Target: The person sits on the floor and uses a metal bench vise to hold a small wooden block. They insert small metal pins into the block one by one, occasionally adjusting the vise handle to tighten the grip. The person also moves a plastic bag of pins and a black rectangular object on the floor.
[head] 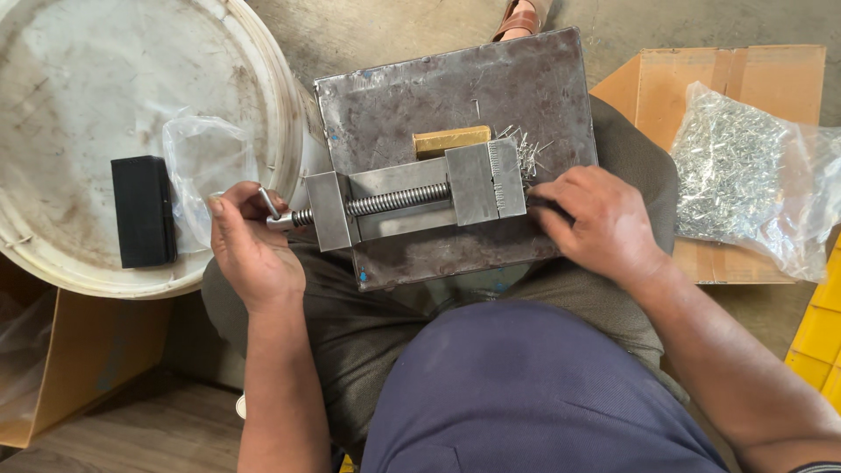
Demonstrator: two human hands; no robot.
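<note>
A small steel vise (pixel 412 200) with a threaded screw sits on a worn metal plate (pixel 412 96) resting across my lap. My left hand (pixel 248 245) grips the vise's crank handle (pixel 268 203) at the left end. My right hand (pixel 603 221) rests at the vise's right end, fingers curled over something dark at the jaw; what it holds is hidden. A brass-coloured block (pixel 450 140) lies on the plate behind the vise, with a small heap of thin metal pins (pixel 528 151) next to it.
A white bucket lid (pixel 53 96) at the left carries a black block (pixel 143 210) and an empty clear plastic bag (pixel 203 166). At the right, a clear bag of metal pins (pixel 736 171) lies on flattened cardboard (pixel 753 74). A yellow crate edge (pixel 823 324) shows far right.
</note>
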